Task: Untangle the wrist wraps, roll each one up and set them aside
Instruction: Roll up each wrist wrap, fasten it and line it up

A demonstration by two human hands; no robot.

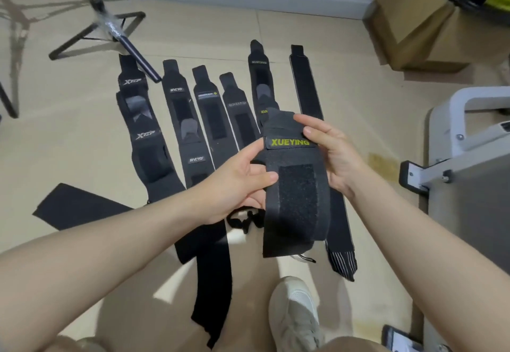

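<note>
Tripod (91,24) behind flat wraps (204,114).

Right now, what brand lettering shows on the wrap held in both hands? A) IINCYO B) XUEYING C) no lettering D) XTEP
B: the wrist wrap gripped between the left hand and the right hand carries a tab reading XUEYING in yellow-green letters, just above its velcro patch.
</note>
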